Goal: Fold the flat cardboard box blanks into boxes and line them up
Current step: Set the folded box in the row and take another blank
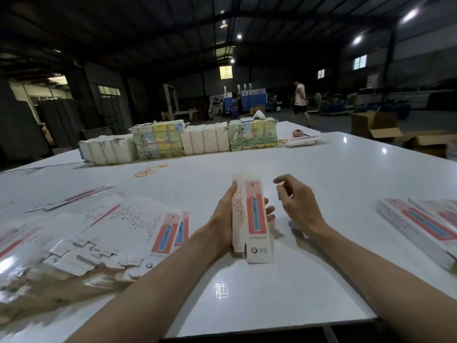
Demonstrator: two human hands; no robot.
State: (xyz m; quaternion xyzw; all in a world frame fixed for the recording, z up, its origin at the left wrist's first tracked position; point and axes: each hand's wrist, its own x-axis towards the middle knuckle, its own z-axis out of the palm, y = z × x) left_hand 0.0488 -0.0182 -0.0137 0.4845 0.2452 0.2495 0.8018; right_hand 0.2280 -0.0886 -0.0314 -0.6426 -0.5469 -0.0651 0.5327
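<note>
A long, narrow white box with a red panel and a blue toothbrush picture [252, 219] stands squared up over the middle of the white table [346, 169]. My left hand [222, 219] grips it from the left, thumb along its side and fingertips showing past its right edge. Just to the right, my right hand [294, 199] hovers apart from the box, fingers loosely curled and holding nothing. A spread pile of flat box blanks [103, 231] lies at the left. Folded boxes [425, 224] lie side by side at the right edge.
Wrapped bundles of printed stock [178, 142] form a row at the table's far side, with yellow rubber bands [150, 169] in front of them. A few loose blanks [74, 199] lie at the far left. Open cartons [380, 127] stand beyond the table, where a person [300, 102] walks.
</note>
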